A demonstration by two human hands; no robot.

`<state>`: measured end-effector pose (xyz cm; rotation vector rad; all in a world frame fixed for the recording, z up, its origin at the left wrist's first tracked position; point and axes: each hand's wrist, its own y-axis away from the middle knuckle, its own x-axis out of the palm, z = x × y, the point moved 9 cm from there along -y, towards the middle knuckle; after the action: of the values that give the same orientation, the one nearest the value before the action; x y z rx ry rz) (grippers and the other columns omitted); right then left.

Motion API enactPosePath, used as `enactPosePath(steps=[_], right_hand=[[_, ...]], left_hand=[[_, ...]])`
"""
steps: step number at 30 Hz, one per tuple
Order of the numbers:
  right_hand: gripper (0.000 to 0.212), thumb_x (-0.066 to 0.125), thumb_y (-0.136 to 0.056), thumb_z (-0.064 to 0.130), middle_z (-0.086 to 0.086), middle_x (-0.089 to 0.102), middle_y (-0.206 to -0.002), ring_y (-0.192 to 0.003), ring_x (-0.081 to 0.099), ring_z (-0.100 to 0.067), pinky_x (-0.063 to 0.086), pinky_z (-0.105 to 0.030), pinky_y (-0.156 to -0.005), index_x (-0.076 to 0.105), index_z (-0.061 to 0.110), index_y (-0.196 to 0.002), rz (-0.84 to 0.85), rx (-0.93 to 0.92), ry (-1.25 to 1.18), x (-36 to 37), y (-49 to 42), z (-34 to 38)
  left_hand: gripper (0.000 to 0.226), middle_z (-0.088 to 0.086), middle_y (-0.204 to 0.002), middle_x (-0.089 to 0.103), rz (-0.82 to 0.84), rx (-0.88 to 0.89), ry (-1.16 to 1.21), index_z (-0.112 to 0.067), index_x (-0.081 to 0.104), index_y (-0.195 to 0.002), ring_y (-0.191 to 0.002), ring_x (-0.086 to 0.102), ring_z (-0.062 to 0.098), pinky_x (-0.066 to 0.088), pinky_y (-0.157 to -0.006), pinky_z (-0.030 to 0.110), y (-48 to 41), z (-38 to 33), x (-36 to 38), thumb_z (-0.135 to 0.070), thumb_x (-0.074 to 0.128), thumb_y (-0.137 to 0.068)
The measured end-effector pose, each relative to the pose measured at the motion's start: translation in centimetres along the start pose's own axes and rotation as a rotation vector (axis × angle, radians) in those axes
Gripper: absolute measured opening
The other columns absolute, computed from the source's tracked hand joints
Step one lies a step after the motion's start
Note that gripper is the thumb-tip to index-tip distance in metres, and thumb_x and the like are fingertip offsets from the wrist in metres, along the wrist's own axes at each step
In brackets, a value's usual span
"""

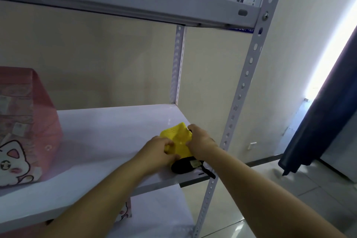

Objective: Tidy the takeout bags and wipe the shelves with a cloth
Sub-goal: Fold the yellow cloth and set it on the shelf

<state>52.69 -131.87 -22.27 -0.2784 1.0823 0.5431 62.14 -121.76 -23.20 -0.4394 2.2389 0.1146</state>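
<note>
**A:** Both hands are on the yellow cloth (pixel 178 139). The left hand (pixel 160 148) is pinching one side and the right hand (pixel 201 141) is curled over the other. It's bunched up on the shelf (pixel 108 127), right under them.

**B:** My worry is the black thing (pixel 185 165) just this side of the hands. It's at the shelf's front lip with a strap dangling off. One careless swipe back toward you and I reckon it goes over.

**A:** And the pink bag (pixel 25 121), way off left of the left hand?

**B:** Fine for now, but a long sweep could probably knock it crooked.
</note>
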Motion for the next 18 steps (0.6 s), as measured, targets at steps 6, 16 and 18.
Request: enactPosePath(steps=[6, 16, 18], right_hand=[[0.033, 0.044, -0.089, 0.005, -0.014, 0.048, -0.119, -0.108, 0.051, -0.033, 0.044, -0.037, -0.080, 0.045, 0.011, -0.121, -0.027, 0.005, 0.241, 0.2, 0.1, 0.6], [0.027, 0.056, -0.087, 0.039, 0.007, 0.063, -0.101, -0.090, 0.057, -0.017, 0.041, -0.026, -0.070, 0.060, 0.028, -0.111, -0.241, -0.189, -0.010, -4.4, 3.7, 3.3], [0.022, 0.058, -0.085, 0.041, 0.014, 0.061, -0.092, -0.086, 0.057, -0.013, 0.043, -0.026, -0.070, 0.062, 0.031, -0.104, -0.264, -0.227, -0.061, -5.0, 5.1, 4.0]], left_hand=[[0.022, 0.012, -0.100, 0.058, -0.018, 0.062, 0.035, -0.009, 0.064, -0.087, -0.086, 0.059, 0.028, 0.050, -0.080, 0.043, -0.1, -0.9, 0.6, -0.027, 0.070, -0.076], [0.026, -0.013, -0.103, 0.059, -0.148, 0.051, 0.022, -0.028, 0.062, -0.103, -0.086, 0.055, 0.000, 0.044, -0.070, 0.018, 4.0, 1.2, -4.9, -0.038, 0.067, -0.080], [0.022, -0.017, -0.101, 0.059, -0.174, 0.068, 0.037, -0.032, 0.061, -0.099, -0.086, 0.056, -0.004, 0.043, -0.069, 0.016, 5.3, 1.2, -6.6, -0.040, 0.068, -0.079]])
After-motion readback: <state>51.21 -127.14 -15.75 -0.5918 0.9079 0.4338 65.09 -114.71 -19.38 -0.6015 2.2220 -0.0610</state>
